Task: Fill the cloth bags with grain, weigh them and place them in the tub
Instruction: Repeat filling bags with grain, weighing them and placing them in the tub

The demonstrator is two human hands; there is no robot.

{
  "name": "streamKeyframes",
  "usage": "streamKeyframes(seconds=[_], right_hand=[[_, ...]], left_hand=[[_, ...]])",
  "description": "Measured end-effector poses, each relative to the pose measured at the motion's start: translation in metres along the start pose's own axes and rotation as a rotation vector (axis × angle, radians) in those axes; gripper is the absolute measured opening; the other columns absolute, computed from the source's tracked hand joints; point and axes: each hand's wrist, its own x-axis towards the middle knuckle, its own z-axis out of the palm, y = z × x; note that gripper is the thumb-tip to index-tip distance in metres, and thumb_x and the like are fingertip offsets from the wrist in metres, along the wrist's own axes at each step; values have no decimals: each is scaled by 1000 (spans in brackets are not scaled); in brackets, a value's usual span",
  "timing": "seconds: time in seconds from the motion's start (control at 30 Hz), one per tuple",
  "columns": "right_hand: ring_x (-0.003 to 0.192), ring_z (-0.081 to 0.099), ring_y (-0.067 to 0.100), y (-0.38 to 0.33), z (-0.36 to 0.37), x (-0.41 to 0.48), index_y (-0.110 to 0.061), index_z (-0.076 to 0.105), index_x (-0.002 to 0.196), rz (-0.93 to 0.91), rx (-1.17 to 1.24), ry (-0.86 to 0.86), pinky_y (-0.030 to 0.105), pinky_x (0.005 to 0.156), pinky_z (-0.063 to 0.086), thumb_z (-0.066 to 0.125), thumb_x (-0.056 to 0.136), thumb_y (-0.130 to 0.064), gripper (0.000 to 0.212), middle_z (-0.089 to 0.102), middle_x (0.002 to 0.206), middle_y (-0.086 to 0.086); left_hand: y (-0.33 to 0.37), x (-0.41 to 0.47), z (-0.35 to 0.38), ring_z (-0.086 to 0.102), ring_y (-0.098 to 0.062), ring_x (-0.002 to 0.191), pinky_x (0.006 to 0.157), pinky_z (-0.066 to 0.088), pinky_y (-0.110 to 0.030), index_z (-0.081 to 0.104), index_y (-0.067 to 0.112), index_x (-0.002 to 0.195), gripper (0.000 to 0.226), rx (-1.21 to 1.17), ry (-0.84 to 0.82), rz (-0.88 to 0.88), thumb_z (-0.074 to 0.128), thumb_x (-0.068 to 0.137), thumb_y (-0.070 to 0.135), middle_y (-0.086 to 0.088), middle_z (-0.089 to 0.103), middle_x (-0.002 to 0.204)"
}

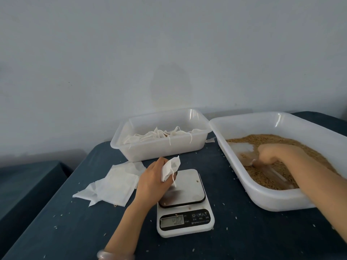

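The person's left hand [155, 178] is raised just above the far left corner of the digital scale [185, 205]. Its thumb and fingers [165, 162] pinch a small white cloth bag [171, 167]. The bag looks flat and empty, and its drawstring [174, 181] dangles over the steel weighing plate. A pale bangle [114, 255] sits on that wrist at the bottom edge of the view.

The right hand [270, 153] reaches into the large white tub [262, 197] on the right of the worktop [244, 233]. Its fingers are curled down round one end of a clear plastic scoop [273, 174]. The scoop lies partly buried in the brown grain [262, 139], and motion blur hides exactly how the fingers sit on it. The grain covers most of the tub's floor, with a bare patch near its left wall.

A smaller white tub [150, 153] stands behind the scale, touching or nearly touching the large tub at its right corner. It holds a layer of tied bags [159, 136], some with strings draped over the rim. To the left of the scale a loose pile of flat empty bags [112, 182] lies on the dark blue worktop. The scale's display is lit, but its digits are too blurred to read. Stray grains dot the worktop around the scale and tubs.
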Motion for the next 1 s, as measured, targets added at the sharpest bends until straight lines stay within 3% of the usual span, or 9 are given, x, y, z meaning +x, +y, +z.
streamKeyframes(seconds=[0.13, 0.23, 0.43, 0.57, 0.7, 0.73, 0.8, 0.83, 1.0], right_hand=[[101, 59, 26, 3, -4, -2, -3, 48, 135, 30, 195, 52, 34, 88, 49, 54, 97, -42, 55, 59, 122, 13], [77, 61, 20, 10, -6, 0, -1, 51, 131, 83, 269, 92, 28, 65, 50, 52, 99, -31, 43, 64, 102, 10], [105, 58, 22, 31, -8, -8, -6, 43, 143, 181, 48, 91, 28, 90, 47, 48, 99, -13, 45, 56, 126, 11], [74, 53, 13, 26, -7, -29, -5, 28, 150, 172, 21, 14, 21, 59, 44, 44, 99, -8, 54, 54, 107, 9], [68, 50, 12, 22, -3, -44, -6, 20, 153, 89, 79, -117, 18, 52, 40, 41, 101, -8, 56, 58, 108, 11], [67, 51, 13, 22, -1, -45, -7, 31, 147, 71, 134, -161, 19, 53, 40, 41, 102, -12, 47, 60, 100, 10], [50, 51, 9, 19, -3, -56, -8, 53, 105, 71, 229, -230, 19, 48, 41, 41, 103, -21, 17, 60, 76, 4], [42, 48, 8, 19, -3, -58, -11, 51, 88, 48, 232, -239, 19, 44, 41, 41, 103, -24, 23, 57, 67, 1], [39, 44, 7, 17, -9, -67, -9, 55, 85, -57, 318, -324, 20, 43, 40, 40, 104, -24, 29, 50, 53, -5]], left_hand=[[0, 0, 1, 56, -8, 80, 63, 45, -24, 49, 31, 101, 22, 6, -3, -5, 67, 88, 35, 13, 60, 91], [-1, 0, 1, 56, -8, 80, 61, 41, -19, 49, 32, 102, 22, 15, -4, -14, 66, 88, 34, 13, 59, 90], [0, -1, 1, 56, -7, 78, 60, 40, -18, 47, 34, 98, 21, 20, -16, -10, 66, 88, 33, 14, 59, 87], [1, -1, 1, 56, -7, 76, 58, 38, -18, 48, 32, 99, 22, 29, -20, 0, 66, 88, 33, 13, 59, 86], [0, -1, 1, 56, -7, 77, 60, 42, -21, 48, 32, 100, 21, 22, -16, -7, 66, 89, 35, 14, 59, 88], [0, -1, 1, 56, -6, 78, 61, 42, -22, 48, 33, 100, 21, 20, -11, -10, 66, 89, 35, 15, 59, 88], [-1, 0, 1, 54, -6, 79, 63, 42, -22, 49, 32, 104, 23, 18, 6, -18, 66, 88, 35, 16, 58, 91], [-1, 0, 1, 53, -6, 80, 64, 42, -22, 50, 31, 107, 25, 18, 12, -23, 66, 88, 35, 16, 57, 93], [0, 0, -1, 53, -7, 80, 62, 38, -17, 50, 30, 108, 26, 18, 23, -27, 66, 89, 36, 17, 56, 93]])
